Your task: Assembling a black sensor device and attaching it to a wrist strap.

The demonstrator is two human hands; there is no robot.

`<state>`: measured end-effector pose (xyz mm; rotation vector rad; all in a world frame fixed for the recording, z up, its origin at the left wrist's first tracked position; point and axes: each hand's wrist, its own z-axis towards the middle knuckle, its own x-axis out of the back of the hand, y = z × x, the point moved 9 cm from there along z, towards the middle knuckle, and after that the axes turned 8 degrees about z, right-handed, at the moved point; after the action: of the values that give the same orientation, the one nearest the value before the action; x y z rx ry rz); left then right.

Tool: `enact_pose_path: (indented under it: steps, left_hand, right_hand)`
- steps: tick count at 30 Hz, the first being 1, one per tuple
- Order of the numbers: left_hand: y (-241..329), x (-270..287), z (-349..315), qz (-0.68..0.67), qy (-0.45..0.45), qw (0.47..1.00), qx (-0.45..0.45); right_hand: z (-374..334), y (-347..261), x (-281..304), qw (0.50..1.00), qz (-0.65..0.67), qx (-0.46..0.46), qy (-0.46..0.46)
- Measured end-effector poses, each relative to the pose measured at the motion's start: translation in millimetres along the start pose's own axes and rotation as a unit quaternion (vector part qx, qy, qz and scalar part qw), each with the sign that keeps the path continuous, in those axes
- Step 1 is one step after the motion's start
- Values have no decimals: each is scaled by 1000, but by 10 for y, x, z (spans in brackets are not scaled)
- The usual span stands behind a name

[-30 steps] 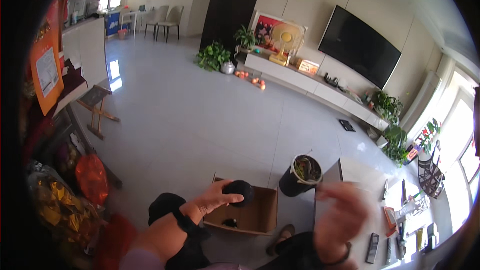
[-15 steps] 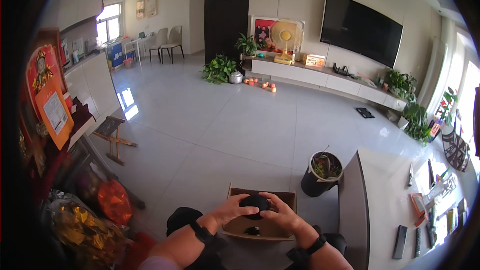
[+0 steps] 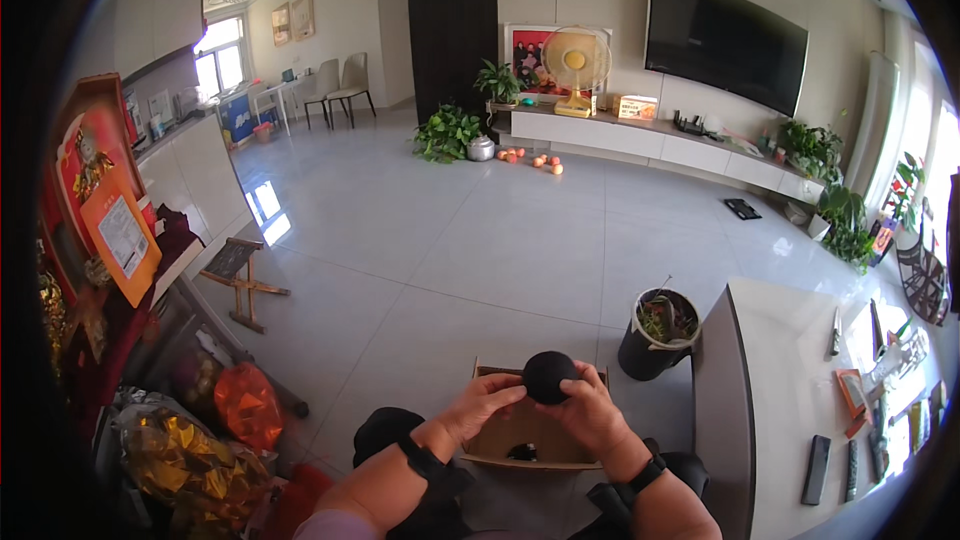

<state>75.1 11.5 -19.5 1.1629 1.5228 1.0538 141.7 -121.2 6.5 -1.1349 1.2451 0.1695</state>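
Note:
A round, matt black object [image 3: 549, 377] like a ball or dome is held up between my two hands, above an open cardboard box [image 3: 530, 462]. My left hand [image 3: 482, 408] pinches its left edge with thumb and fingertips. On the other side my right hand [image 3: 592, 410] grips it, the thumb lying across its front. Down in the box lies a small, dark, shiny item [image 3: 522, 452], its kind too small to make out. Dark bands circle both my wrists.
A black bin [image 3: 655, 340] with plant waste stands right of the box, beside a table [image 3: 775, 390] bearing a knife [image 3: 834, 332] and other small items. At left are a folding stool [image 3: 243, 280] and gold foil bags [image 3: 190, 460]. Several fruits [image 3: 545, 162] lie on the far floor.
The black object has turned in my hands, showing a rounder, fuller face, and is raised slightly. My left fingers have slid to its edge. The whole view has shifted a little.

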Motion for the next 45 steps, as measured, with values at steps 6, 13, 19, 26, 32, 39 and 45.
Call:
enact_pose_path:
  steps: [6,13,19,26,32,39,45]
  left_hand:
    - [38,-94,-17,265,13,957,-121]
    - [57,-180,-52,251,-54,951,-174]
    - [307,13,-116,133,-16,971,-198]
    - [269,160,-75,209,58,965,-147]
    - [110,209,37,153,56,978,-128]
    - [82,132,82,108,24,988,-110]
    - [50,201,100,57,22,990,-125]
  right_hand:
    - [4,-187,34,998,7,49,45]
    - [-133,-535,-43,773,-554,277,135]
    - [-96,-218,-200,724,-660,201,-6]
    - [-130,231,-110,932,-338,-78,-101]
    - [-167,335,-179,958,-244,-120,-92]
    - [-121,285,-235,920,-350,-43,-170]
    - [-162,298,-254,965,-196,-117,-127]
